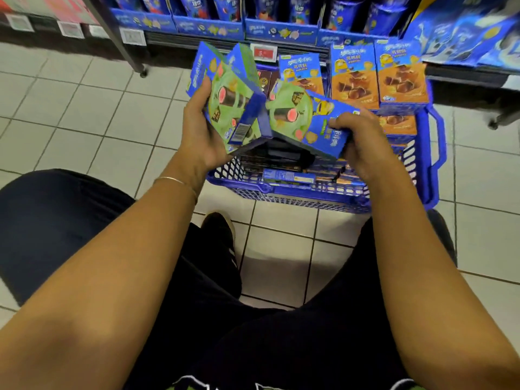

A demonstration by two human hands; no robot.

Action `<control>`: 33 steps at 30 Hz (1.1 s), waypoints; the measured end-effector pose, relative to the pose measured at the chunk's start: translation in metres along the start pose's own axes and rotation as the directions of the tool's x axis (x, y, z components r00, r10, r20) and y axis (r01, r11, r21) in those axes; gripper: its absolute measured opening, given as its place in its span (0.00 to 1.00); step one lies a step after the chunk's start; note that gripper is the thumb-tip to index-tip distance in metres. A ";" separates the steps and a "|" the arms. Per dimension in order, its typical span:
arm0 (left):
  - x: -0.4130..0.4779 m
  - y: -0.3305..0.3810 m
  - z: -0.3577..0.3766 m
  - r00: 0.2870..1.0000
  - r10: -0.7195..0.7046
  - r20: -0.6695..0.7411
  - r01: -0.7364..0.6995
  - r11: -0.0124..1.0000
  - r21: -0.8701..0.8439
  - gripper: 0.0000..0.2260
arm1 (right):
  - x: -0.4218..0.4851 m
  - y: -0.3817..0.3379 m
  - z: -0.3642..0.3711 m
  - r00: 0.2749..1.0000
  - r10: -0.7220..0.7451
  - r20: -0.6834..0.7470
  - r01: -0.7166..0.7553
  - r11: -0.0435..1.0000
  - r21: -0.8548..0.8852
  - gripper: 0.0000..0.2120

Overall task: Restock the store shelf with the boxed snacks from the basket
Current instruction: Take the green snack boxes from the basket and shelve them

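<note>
White tiled floor [70,114] runs up to one shelf [213,26] at the far side, stocked with blue packs. One blue basket [309,192] stands on the floor, near side of the shelf. Left hand [199,130] grasps fanned green boxes [230,108], at least two; exact count unclear. Right hand [363,142] grips one single green box [304,119] above the basket. Three orange boxes [353,77] stand upright at far right.

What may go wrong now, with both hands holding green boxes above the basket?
1. The left hand grips fanned green boxes; one might slip into the blue basket.
2. The right hand holds a single green box by one end; it might tip.
3. Either might knock the upright orange boxes behind.
</note>
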State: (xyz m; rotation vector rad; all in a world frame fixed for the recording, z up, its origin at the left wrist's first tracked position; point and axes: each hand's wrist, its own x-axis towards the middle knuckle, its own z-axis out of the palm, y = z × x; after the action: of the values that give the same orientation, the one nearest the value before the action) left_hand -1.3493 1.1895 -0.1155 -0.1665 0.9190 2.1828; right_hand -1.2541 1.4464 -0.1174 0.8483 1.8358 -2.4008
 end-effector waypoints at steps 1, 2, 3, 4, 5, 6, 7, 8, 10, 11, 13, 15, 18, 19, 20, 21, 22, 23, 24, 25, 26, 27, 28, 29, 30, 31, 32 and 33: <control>-0.002 -0.003 0.001 1.000 0.015 -0.016 -0.015 1.000 -0.019 0.32 | -0.002 0.002 0.007 0.999 -0.022 -0.046 0.025 0.997 0.068 0.08; -0.004 -0.007 0.003 0.999 0.031 -0.025 -0.032 0.998 -0.054 0.31 | -0.004 0.003 0.014 0.995 -0.045 -0.093 0.056 0.991 0.124 0.07; -0.006 -0.010 0.005 0.998 0.050 -0.032 -0.053 0.994 -0.095 0.30 | -0.007 0.004 0.020 0.989 -0.066 -0.134 0.089 0.981 0.171 0.06; -0.007 -0.012 0.006 0.996 0.073 -0.041 -0.078 0.988 -0.134 0.30 | -0.010 0.006 0.025 0.982 -0.082 -0.173 0.119 0.970 0.213 0.07; -0.008 -0.014 0.008 0.994 0.096 -0.058 -0.104 0.982 -0.159 0.29 | -0.012 0.006 0.029 0.973 -0.097 -0.209 0.148 0.957 0.248 0.08; -0.008 -0.015 0.010 0.990 0.115 -0.081 -0.128 0.978 -0.166 0.28 | -0.015 0.005 0.031 0.964 -0.113 -0.241 0.181 0.943 0.281 0.10; -0.007 -0.014 0.013 0.985 0.129 -0.112 -0.145 0.978 -0.147 0.28 | -0.016 0.002 0.033 0.954 -0.132 -0.268 0.215 0.926 0.310 0.12; -0.005 -0.011 0.016 0.978 0.136 -0.155 -0.153 0.983 -0.100 0.27 | -0.018 -0.004 0.033 0.945 -0.164 -0.283 0.255 0.912 0.321 0.15; 0.000 -0.004 0.023 0.960 0.139 -0.242 -0.132 0.990 0.048 0.25 | -0.020 -0.022 0.029 0.931 -0.279 -0.234 0.337 0.904 0.263 0.21; 0.002 0.000 0.028 0.951 0.146 -0.272 -0.113 0.985 0.132 0.24 | -0.021 -0.033 0.026 0.927 -0.340 -0.160 0.369 0.904 0.216 0.23; 0.007 0.007 0.034 0.930 0.172 -0.326 -0.076 0.955 0.287 0.23 | -0.025 -0.054 0.020 0.912 -0.408 0.046 0.404 0.911 0.082 0.22; 0.009 0.012 0.036 0.927 0.172 -0.334 -0.030 0.920 0.390 0.21 | -0.029 -0.073 0.021 0.887 -0.413 0.208 0.428 0.903 -0.034 0.16; 0.006 0.016 0.039 0.969 0.084 -0.232 0.036 0.883 0.469 0.19 | -0.027 -0.082 0.042 0.883 -0.419 0.211 0.464 0.848 -0.257 0.17; 0.004 0.015 0.042 0.979 0.048 -0.197 0.058 0.864 0.501 0.20 | -0.025 -0.079 0.052 0.881 -0.440 0.175 0.474 0.814 -0.337 0.18; 0.002 0.014 0.045 0.985 0.026 -0.173 0.071 0.844 0.531 0.21 | -0.023 -0.076 0.062 0.875 -0.468 0.128 0.480 0.797 -0.368 0.19; 0.001 0.012 0.050 0.988 0.020 -0.151 0.068 0.830 0.554 0.21 | -0.021 -0.073 0.071 0.878 -0.474 0.070 0.468 0.817 -0.336 0.18; 0.000 0.011 0.055 0.992 0.020 -0.127 0.056 0.826 0.561 0.22 | -0.020 -0.071 0.077 0.888 -0.460 0.013 0.448 0.857 -0.255 0.18; -0.001 0.010 0.061 0.995 0.018 -0.103 0.042 0.830 0.556 0.22 | -0.018 -0.070 0.082 0.895 -0.445 -0.034 0.434 0.885 -0.167 0.17; -0.003 0.010 0.066 0.997 0.016 -0.077 0.029 0.837 0.546 0.24 | -0.016 -0.070 0.087 0.897 -0.437 -0.067 0.429 0.897 -0.106 0.16; -0.005 0.011 0.071 0.999 0.011 -0.047 0.016 0.841 0.541 0.26 | -0.015 -0.071 0.090 0.892 -0.443 -0.089 0.437 0.896 -0.079 0.15; -0.006 0.013 0.076 1.000 0.003 -0.013 0.005 0.840 0.542 0.28 | -0.014 -0.072 0.093 0.885 -0.454 -0.102 0.448 0.891 -0.070 0.15; -0.008 0.015 0.081 1.000 -0.011 0.012 0.003 0.837 0.547 0.30 | -0.012 -0.073 0.096 0.881 -0.462 -0.104 0.456 0.887 -0.079 0.15; -0.009 0.016 0.085 0.999 -0.034 0.023 0.016 0.833 0.553 0.32 | -0.010 -0.075 0.099 0.878 -0.468 -0.100 0.459 0.882 -0.102 0.15; -0.009 0.017 0.089 0.998 -0.056 0.024 0.033 0.825 0.565 0.33 | -0.009 -0.077 0.103 0.875 -0.475 -0.092 0.462 0.877 -0.133 0.15; -0.009 0.019 0.091 0.998 -0.064 0.018 0.042 0.815 0.577 0.32 | -0.009 -0.080 0.106 0.871 -0.484 -0.084 0.469 0.870 -0.151 0.15; -0.009 0.020 0.091 0.999 -0.044 0.009 0.030 0.808 0.589 0.29 | -0.008 -0.082 0.107 0.867 -0.493 -0.075 0.481 0.866 -0.136 0.14; -0.008 0.023 0.090 1.000 -0.010 -0.003 0.010 0.806 0.592 0.23 | -0.007 -0.084 0.107 0.861 -0.504 -0.068 0.497 0.862 -0.102 0.13; -0.008 0.025 0.088 1.000 0.023 -0.019 -0.007 0.808 0.590 0.19 | -0.006 -0.084 0.105 0.853 -0.517 -0.078 0.510 0.855 -0.092 0.13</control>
State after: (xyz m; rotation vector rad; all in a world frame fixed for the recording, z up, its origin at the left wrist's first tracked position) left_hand -1.3467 1.2319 -0.0337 0.1187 1.5710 1.8036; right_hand -1.3190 1.3774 -0.0219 0.5237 2.4331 -2.5891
